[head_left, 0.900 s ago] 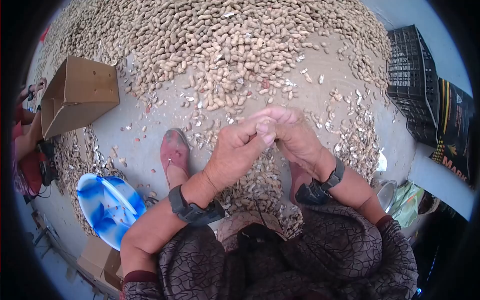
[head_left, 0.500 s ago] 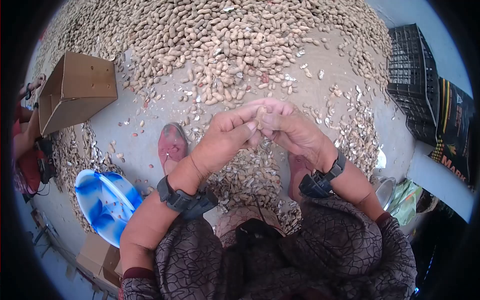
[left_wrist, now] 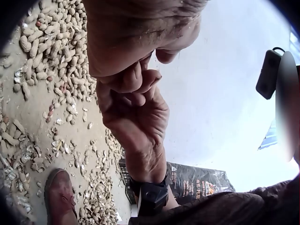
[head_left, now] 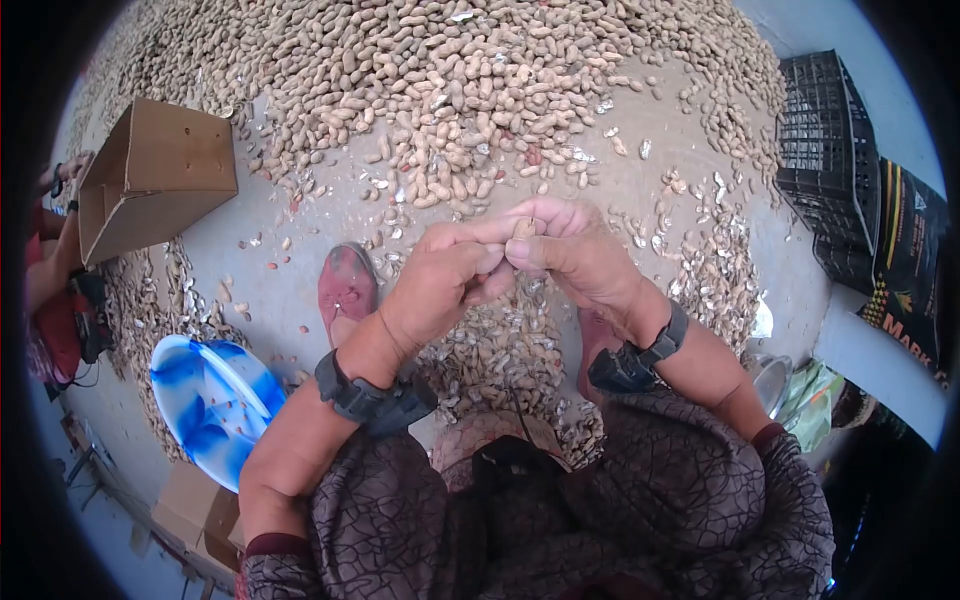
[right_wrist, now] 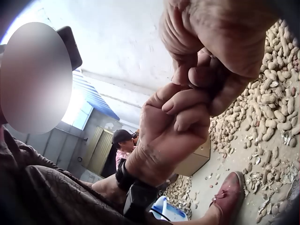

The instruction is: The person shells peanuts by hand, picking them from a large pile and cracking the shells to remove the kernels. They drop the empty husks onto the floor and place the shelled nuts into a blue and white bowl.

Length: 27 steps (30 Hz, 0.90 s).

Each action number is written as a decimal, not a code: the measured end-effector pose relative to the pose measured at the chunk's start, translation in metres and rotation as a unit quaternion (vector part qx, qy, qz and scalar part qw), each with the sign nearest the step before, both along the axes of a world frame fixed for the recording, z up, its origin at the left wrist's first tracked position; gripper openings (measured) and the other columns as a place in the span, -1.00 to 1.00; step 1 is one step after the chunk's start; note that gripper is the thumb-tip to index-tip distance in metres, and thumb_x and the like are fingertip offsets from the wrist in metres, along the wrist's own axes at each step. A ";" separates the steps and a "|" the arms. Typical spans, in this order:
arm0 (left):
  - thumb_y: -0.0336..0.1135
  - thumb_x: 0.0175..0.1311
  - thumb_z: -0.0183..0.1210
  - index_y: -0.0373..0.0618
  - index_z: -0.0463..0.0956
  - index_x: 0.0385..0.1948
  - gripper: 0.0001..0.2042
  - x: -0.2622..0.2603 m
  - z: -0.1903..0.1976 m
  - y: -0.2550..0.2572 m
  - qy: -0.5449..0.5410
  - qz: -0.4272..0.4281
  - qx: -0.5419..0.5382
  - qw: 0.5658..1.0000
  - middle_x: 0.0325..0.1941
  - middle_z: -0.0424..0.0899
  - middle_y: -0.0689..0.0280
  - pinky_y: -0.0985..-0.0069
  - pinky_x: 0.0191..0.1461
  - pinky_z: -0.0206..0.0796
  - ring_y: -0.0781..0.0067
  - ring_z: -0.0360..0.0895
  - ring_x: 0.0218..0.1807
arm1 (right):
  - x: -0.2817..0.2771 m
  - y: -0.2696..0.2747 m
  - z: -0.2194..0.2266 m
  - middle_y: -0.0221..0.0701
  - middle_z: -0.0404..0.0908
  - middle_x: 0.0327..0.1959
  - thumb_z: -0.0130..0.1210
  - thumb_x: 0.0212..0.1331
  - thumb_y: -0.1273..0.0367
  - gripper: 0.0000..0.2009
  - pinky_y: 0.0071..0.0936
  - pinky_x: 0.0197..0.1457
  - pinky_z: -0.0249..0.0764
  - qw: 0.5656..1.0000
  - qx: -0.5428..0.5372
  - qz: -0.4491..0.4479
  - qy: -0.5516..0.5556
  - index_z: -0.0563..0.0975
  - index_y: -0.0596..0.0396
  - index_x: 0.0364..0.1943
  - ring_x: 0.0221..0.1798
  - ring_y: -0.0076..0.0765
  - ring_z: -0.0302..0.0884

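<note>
Both hands meet in the middle of the head view, above a heap of broken peanut shells (head_left: 500, 370) between the feet. A pale peanut (head_left: 525, 229) shows between them, pinched by the thumb and curled forefinger of the right hand (head_left: 590, 258). Close against it from the other side, the left hand (head_left: 435, 280) has its thumb bent over its forefinger at the peanut's end. In the left wrist view the fingers of the two hands overlap and hide the peanut. The right wrist view likewise shows the left hand (right_wrist: 173, 122) with fingers curled, tips against the right hand's.
A large pile of whole peanuts (head_left: 480, 90) spreads ahead. Leftward stand an open cardboard box (head_left: 180, 160) and a blue-and-white basin (head_left: 190, 440) with a few kernels inside. Another person (right_wrist: 123, 149) sits beyond the box. A black crate (head_left: 825, 150) is at the right wall.
The hands have turned from closely clasped, with the peanut hidden, to a pose where it shows between the thumbs. The left hand has shifted slightly left.
</note>
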<state>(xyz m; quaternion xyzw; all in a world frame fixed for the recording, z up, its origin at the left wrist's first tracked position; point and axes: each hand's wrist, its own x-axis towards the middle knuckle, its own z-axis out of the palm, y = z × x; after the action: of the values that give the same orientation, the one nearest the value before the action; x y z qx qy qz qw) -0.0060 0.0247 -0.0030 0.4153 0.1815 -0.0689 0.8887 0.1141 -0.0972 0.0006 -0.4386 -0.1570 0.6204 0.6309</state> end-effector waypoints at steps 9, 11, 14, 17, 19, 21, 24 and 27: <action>-0.38 0.22 -0.10 -0.23 0.41 -0.23 -0.82 0.010 -0.001 -0.011 0.046 0.050 0.036 0.997 -0.51 0.38 0.49 0.81 -0.55 0.01 0.80 0.17 -0.58 | 0.005 -0.003 -0.004 -0.44 0.49 -0.34 0.10 0.00 0.43 -0.72 -0.68 -0.22 0.36 0.995 -0.049 -0.003 -0.086 0.39 0.21 -0.17 -0.29 -0.65 0.42; -0.33 0.26 -0.13 -0.16 0.36 -0.13 -0.79 0.013 0.003 -0.016 0.041 0.090 0.101 0.990 -0.46 0.38 0.52 0.86 -0.56 -0.04 0.86 0.14 -0.57 | 0.010 -0.003 0.003 -0.46 0.50 -0.35 0.12 -0.01 0.41 -0.71 -0.68 -0.24 0.35 0.985 -0.086 0.027 -0.149 0.41 0.20 -0.18 -0.30 -0.66 0.42; -0.35 0.28 -0.18 -0.09 0.33 -0.08 -0.78 0.014 0.005 -0.015 0.039 0.097 0.165 0.981 -0.42 0.38 0.52 0.86 -0.52 0.02 0.87 0.17 -0.52 | 0.010 -0.004 -0.004 -0.46 0.52 -0.40 0.11 0.01 0.38 -0.73 -0.68 -0.26 0.34 0.990 -0.074 0.030 -0.115 0.44 0.18 -0.19 -0.32 -0.65 0.44; -0.36 0.29 -0.20 -0.08 0.33 -0.09 -0.78 0.011 0.004 -0.012 0.047 0.098 0.152 0.982 -0.42 0.37 0.53 0.86 -0.49 0.07 0.86 0.19 -0.50 | 0.010 -0.005 -0.003 -0.44 0.54 -0.45 0.08 0.04 0.35 -0.79 -0.69 -0.30 0.33 0.996 -0.065 0.002 -0.064 0.47 0.16 -0.25 -0.35 -0.63 0.45; -0.36 0.29 -0.20 -0.09 0.33 -0.09 -0.78 0.011 0.000 -0.014 0.037 0.101 0.149 0.983 -0.43 0.36 0.53 0.85 -0.48 0.08 0.85 0.20 -0.49 | 0.010 -0.003 -0.004 -0.43 0.54 -0.46 0.06 0.06 0.35 -0.81 -0.70 -0.31 0.33 0.996 -0.068 -0.002 -0.066 0.48 0.15 -0.28 -0.37 -0.62 0.45; -0.36 0.29 -0.20 -0.10 0.34 -0.09 -0.78 0.011 0.000 -0.015 0.027 0.104 0.146 0.983 -0.43 0.35 0.53 0.85 -0.47 0.10 0.84 0.21 -0.49 | 0.010 -0.003 -0.005 -0.42 0.54 -0.47 0.05 0.07 0.35 -0.83 -0.70 -0.33 0.32 0.995 -0.069 -0.007 -0.070 0.48 0.15 -0.31 -0.39 -0.62 0.44; -0.37 0.28 -0.20 -0.13 0.34 -0.09 -0.77 0.010 0.005 -0.014 0.036 0.083 0.219 0.972 -0.46 0.35 0.52 0.84 -0.45 0.11 0.83 0.22 -0.48 | 0.010 -0.003 -0.008 -0.43 0.54 -0.48 0.05 0.07 0.35 -0.85 -0.72 -0.37 0.30 0.996 -0.066 -0.019 -0.063 0.48 0.15 -0.35 -0.45 -0.64 0.41; -0.39 0.27 -0.18 -0.15 0.35 -0.09 -0.77 0.009 0.006 -0.013 0.026 0.066 0.233 0.970 -0.50 0.35 0.50 0.80 -0.44 0.14 0.80 0.24 -0.47 | 0.008 -0.004 -0.008 -0.45 0.52 -0.52 0.05 0.08 0.35 -0.85 -0.77 -0.45 0.29 0.996 -0.074 -0.037 -0.044 0.48 0.14 -0.36 -0.52 -0.70 0.36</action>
<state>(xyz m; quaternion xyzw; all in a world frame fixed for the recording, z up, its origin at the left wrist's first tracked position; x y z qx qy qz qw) 0.0035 0.0117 0.0029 0.5963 0.2429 0.0233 0.7648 0.1221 -0.1013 -0.0070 -0.5165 -0.1223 0.5866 0.6117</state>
